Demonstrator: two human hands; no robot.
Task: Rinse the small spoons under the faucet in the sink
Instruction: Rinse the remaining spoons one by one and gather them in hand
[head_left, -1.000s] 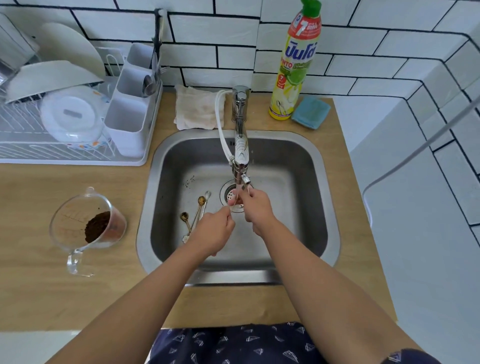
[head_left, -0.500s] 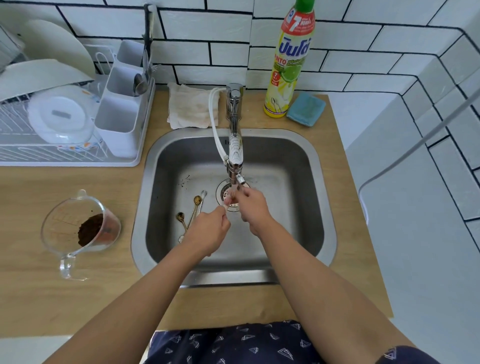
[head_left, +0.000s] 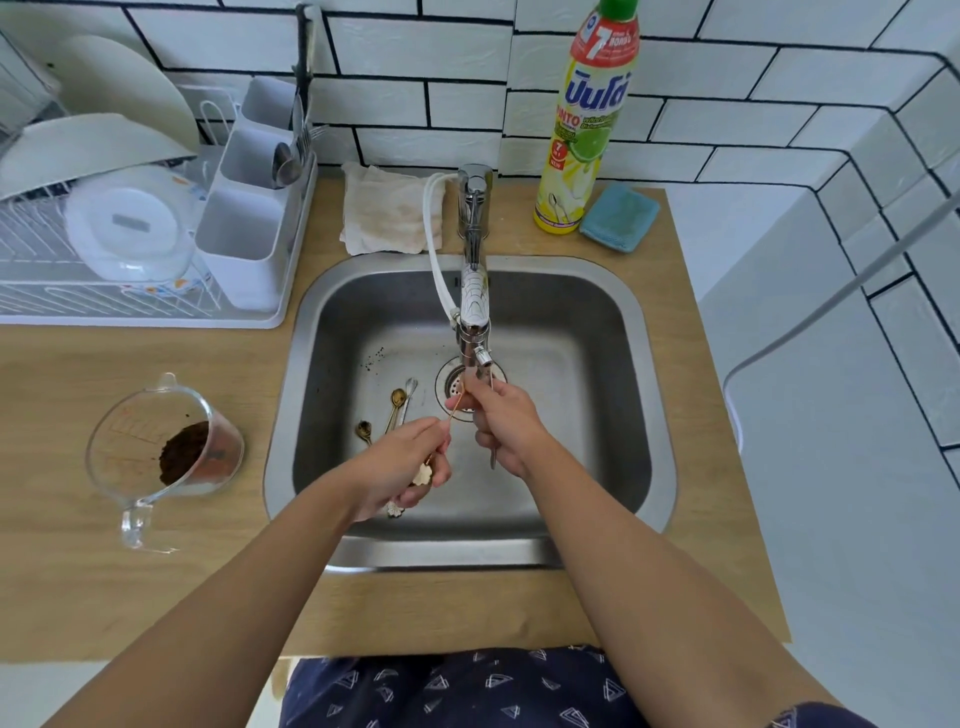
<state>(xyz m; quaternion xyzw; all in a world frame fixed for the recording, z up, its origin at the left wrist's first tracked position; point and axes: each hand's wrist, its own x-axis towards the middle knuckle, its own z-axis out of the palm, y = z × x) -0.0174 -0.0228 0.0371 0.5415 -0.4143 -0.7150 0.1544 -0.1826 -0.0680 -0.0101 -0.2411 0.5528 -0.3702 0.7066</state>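
My left hand (head_left: 402, 465) pinches a small gold spoon (head_left: 453, 410) by its thin handle; the flower-shaped end (head_left: 423, 475) shows under my fingers. My right hand (head_left: 501, 423) is curled just below the faucet nozzle (head_left: 480, 358). It grips a thin silver spoon (head_left: 492, 458) whose handle sticks out under the fist, and its fingertips meet the gold spoon's upper end. That spoon's bowl is hidden. On the sink (head_left: 597, 415) floor left of the drain lie two more gold spoons (head_left: 398, 397) and one silver spoon (head_left: 411, 387). I cannot make out running water.
A glass measuring cup (head_left: 156, 452) with coffee grounds stands on the wooden counter to the left. A dish rack (head_left: 130, 291) with plates and a cutlery holder sits at back left. A cloth (head_left: 389, 218), a dish soap bottle (head_left: 587, 130) and a blue sponge (head_left: 618, 218) lie behind the sink.
Both hands stay under the faucet nozzle with the spoons. Only the head view has shifted slightly.
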